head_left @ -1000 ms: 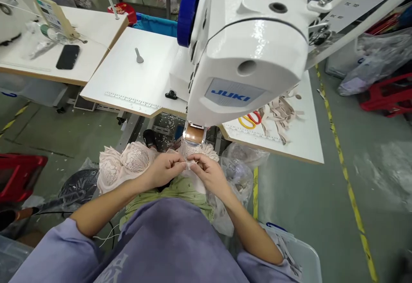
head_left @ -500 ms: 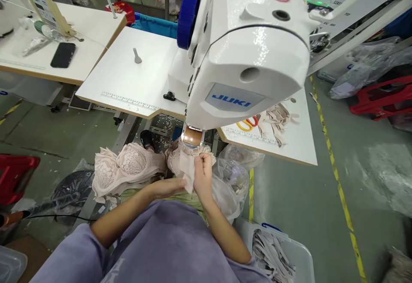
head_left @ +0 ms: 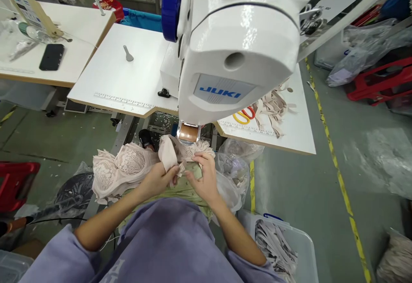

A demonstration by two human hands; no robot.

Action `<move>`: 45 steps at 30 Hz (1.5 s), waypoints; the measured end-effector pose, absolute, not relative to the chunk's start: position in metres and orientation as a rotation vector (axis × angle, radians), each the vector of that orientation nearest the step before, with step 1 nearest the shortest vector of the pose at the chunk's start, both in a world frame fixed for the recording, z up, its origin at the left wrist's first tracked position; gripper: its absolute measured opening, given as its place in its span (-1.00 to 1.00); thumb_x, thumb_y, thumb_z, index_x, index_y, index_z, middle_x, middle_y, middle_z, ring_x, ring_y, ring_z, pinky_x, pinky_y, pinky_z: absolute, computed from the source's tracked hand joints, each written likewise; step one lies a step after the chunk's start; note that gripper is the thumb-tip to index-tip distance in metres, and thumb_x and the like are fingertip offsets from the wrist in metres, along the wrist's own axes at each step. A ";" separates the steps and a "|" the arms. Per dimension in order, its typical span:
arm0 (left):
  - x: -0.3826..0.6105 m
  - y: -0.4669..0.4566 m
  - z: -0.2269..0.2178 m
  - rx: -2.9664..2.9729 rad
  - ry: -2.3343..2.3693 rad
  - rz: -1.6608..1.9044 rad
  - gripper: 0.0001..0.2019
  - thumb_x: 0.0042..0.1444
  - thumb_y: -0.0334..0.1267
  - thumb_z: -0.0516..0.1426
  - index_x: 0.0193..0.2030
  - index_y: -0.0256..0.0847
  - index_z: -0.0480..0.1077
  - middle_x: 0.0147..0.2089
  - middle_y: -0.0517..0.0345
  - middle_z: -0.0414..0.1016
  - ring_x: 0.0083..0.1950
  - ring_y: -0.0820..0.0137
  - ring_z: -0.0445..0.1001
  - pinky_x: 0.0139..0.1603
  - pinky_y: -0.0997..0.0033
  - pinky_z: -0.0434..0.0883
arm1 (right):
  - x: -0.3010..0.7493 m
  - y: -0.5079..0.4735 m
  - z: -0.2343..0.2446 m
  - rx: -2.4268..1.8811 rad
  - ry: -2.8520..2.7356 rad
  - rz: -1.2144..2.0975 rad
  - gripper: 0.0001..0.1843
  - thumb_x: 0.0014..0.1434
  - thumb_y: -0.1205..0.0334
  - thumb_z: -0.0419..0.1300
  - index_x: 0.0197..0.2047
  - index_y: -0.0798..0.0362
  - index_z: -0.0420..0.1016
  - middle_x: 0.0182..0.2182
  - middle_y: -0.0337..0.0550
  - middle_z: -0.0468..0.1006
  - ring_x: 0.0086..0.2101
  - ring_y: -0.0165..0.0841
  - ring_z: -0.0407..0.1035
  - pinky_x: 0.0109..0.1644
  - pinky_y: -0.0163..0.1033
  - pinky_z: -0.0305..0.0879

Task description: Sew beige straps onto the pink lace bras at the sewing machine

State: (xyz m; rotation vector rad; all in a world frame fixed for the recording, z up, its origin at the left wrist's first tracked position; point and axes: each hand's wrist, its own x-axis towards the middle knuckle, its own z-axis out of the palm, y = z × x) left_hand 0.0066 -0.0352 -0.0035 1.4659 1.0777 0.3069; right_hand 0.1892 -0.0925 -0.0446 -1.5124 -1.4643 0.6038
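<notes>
The sewing machine (head_left: 236, 59) bars passage ahead of left hand (head_left: 157, 179) and right hand (head_left: 206, 182); plastic bags (head_left: 234, 169) flank the latter; between the hands, a gap, depth unclear.

I count two hands here, one left hand (head_left: 159, 179) and one right hand (head_left: 206, 183), with two lace cups (head_left: 131, 160) side by side left of them. At the one sewing machine (head_left: 240, 38), its tabletop (head_left: 103, 70) gives me two ruler strips (head_left: 124, 99), one grey tool (head_left: 128, 54) and one pair of scissors (head_left: 245, 114); beige strips (head_left: 272, 109) overlap too much to number. I get one phone (head_left: 51, 57) farther left.
</notes>
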 end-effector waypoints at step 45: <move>0.017 -0.036 0.005 1.526 1.048 0.674 -0.72 0.19 -0.18 0.20 -0.49 -0.28 0.47 -0.56 0.21 0.44 -0.50 0.45 0.38 -0.47 0.51 0.30 | 0.195 -0.086 -0.005 -1.499 -1.639 0.627 -0.90 0.21 0.36 0.22 -0.34 0.00 0.49 -0.38 -0.24 0.56 -0.43 -0.43 0.40 -0.33 -0.31 0.27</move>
